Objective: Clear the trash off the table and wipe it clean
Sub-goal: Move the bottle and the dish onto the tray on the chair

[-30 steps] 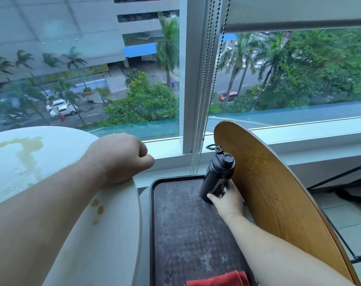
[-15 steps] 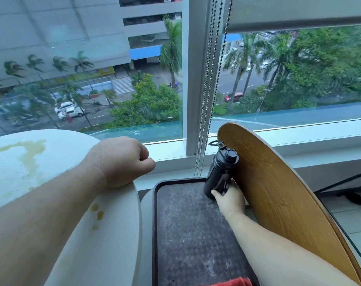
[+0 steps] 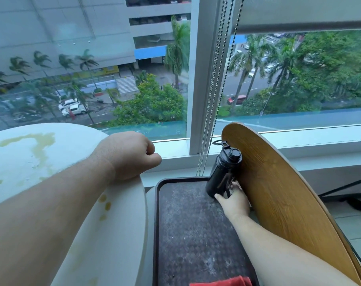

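Observation:
A round white table at the left carries yellowish spill streaks and a few drops near its rim. My left hand rests as a fist on the table's far right edge, with nothing visible in it. A black bottle with a flip cap stands tilted at the far end of a dark tray, leaning on a wooden chair back. My right hand grips the bottle near its base. A red cloth shows at the tray's near end.
The tray sits just right of the table, lower than its top. Bead cords of a blind hang just behind the bottle. A white window sill and glass close off the far side. Dark chair legs stand on the tiled floor at the right.
My right hand has kept its hold on the bottle, which has shifted slightly toward the chair back. The left fist has stayed on the table's edge.

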